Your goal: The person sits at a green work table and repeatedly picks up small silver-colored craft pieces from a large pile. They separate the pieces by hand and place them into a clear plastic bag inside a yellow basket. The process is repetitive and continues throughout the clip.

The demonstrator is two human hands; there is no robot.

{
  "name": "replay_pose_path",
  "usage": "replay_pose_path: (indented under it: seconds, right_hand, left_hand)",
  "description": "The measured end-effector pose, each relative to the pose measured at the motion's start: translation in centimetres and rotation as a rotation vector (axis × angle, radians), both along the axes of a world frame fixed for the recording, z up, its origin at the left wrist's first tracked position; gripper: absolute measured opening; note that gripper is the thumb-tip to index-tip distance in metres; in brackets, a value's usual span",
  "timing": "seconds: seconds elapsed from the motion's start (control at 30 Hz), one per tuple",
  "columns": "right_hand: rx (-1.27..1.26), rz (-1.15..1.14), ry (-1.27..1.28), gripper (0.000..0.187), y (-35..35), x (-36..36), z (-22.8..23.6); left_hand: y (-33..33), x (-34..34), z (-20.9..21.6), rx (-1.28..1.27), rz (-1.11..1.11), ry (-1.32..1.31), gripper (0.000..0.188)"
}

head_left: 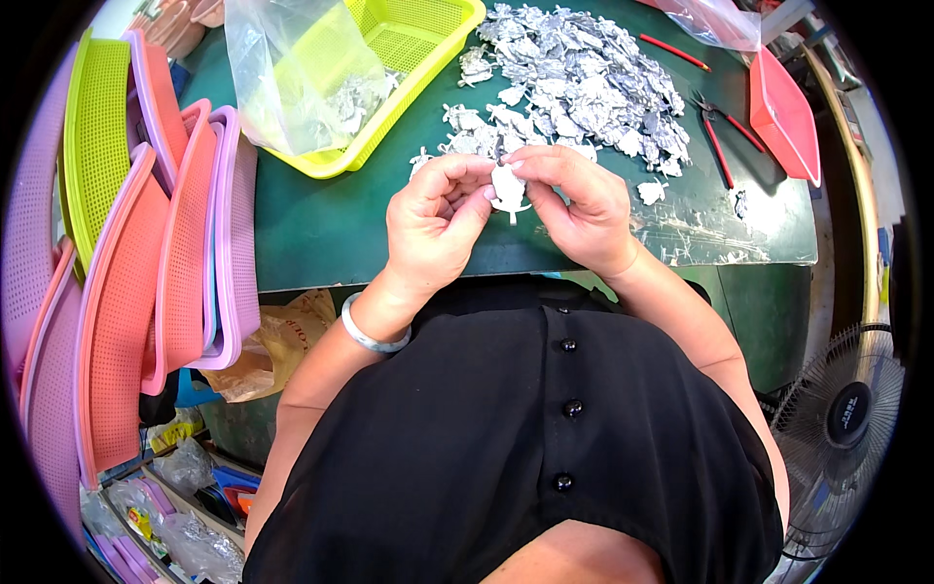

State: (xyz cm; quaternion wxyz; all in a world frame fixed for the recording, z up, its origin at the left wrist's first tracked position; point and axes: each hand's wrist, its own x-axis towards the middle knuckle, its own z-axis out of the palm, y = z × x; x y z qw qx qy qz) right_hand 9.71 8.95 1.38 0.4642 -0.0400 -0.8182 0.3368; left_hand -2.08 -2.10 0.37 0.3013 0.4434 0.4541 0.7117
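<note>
Between the fingertips of both hands is a small flat silver-grey metal piece [509,187] with thin points sticking out from its edge. My left hand [436,216] pinches it from the left side, finger and thumb closed. From the right, my right hand [576,202] grips its upper edge the same way. Both hands are above the near part of the green table [341,229]. Just beyond them spreads a large heap of similar metal pieces [584,83]. One loose metal piece [652,191] lies to the right of my right hand.
A yellow-green basket [428,68] with a clear plastic bag [287,78] and more pieces stands back left. Red-handled pliers [715,136], a red pencil [675,52] and a pink tray [781,117] are at the right. Stacked baskets [122,292] line the left; a fan [844,419] stands lower right.
</note>
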Motion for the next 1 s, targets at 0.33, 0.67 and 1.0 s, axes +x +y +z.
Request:
replay_pose_path:
  seconds: [0.33,0.67,1.0]
  right_hand:
    - [0.028,-0.005,-0.015,0.025,0.2,0.1,-0.2]
    - [0.261,-0.012,-0.046,0.023,0.8,0.3,0.2]
    - [-0.999,0.361,-0.421,0.014,0.6,0.7,-0.1]
  left_hand:
    - [0.1,-0.2,-0.5,0.0,0.026,0.063,0.021]
    - [0.3,-0.6,-1.0,-0.023,0.099,0.236,0.022]
    - [-0.1,-0.2,0.9,-0.261,0.009,-0.04,0.006]
